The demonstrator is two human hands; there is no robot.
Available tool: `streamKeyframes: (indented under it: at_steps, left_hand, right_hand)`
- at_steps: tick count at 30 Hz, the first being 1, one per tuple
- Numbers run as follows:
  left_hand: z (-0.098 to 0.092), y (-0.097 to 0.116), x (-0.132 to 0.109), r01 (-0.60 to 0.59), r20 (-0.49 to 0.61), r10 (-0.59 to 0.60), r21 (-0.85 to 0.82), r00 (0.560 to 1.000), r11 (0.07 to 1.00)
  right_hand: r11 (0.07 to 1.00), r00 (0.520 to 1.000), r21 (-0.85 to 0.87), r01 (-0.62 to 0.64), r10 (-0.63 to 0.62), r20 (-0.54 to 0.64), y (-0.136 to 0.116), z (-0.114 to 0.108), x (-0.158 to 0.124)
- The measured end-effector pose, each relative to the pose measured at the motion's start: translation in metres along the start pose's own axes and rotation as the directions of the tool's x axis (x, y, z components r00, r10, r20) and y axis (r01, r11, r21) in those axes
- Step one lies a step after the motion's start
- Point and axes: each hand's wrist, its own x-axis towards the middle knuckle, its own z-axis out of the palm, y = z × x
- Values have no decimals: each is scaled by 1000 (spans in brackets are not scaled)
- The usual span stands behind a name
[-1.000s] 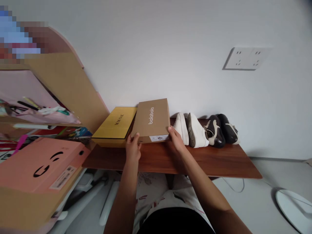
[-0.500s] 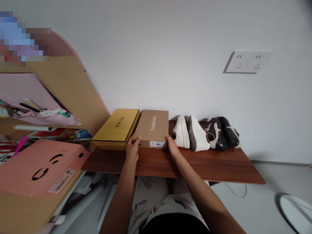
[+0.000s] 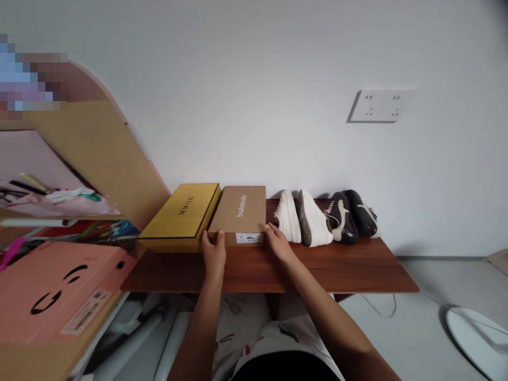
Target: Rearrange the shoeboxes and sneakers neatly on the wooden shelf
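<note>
A brown cardboard shoebox (image 3: 242, 209) marked "balabala" lies flat on a dark red wooden board (image 3: 317, 270), its small label facing me. My left hand (image 3: 214, 254) is at its front left corner, with the thumb by the front face and the fingers in beside the yellow box. At the front right corner, my right hand (image 3: 279, 244) has its fingertips against the box's side. A yellow shoebox (image 3: 180, 214) marked "MMOK" sits close on the left. White sneakers (image 3: 291, 214) stand to the right, followed by a pair of black shoes (image 3: 361, 214).
A white wall socket (image 3: 381, 106) is above the shoes. On the left, a pink box (image 3: 91, 270) rests on a light wooden shelf (image 3: 47, 362) holding pens and other items. A round white object (image 3: 478, 338) lies on the floor at the right, near a thin cable (image 3: 387, 312).
The view has turned slightly, so the scene sits further left and a little lower. My left thumb has slipped lower along the box's front corner. The boxes and shoes keep their places.
</note>
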Motion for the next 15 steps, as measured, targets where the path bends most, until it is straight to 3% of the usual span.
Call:
streamKeyframes:
  at_steps: [3, 5, 8, 11, 13, 15]
  left_hand:
    - [7, 7, -32, -185, 20, 184, 79, 983, 980]
    - [18, 13, -55, -230, 97, 228, 6, 969, 973]
    - [44, 20, -84, -82, 297, 136, -186, 945, 979]
    - [74, 14, -100, 97, 503, 35, -233, 864, 968]
    - [93, 4, -103, 118, 542, 6, -193, 840, 974]
    - [110, -8, -102, 124, 529, -36, -132, 848, 983]
  right_hand:
    - [1000, 997, 3, 14, -13, -71, -15, -47, -17]
    - [998, 986, -33, 62, -66, -152, -21, -85, -27]
    - [988, 938, -137, 71, -113, -327, -19, -138, -40]
    - [969, 895, -248, 13, -121, -429, -3, -169, -48]
    - [952, 890, -304, -38, -106, -444, 9, -178, -49]
    - [936, 894, -343, -79, -86, -440, 18, -179, -47]
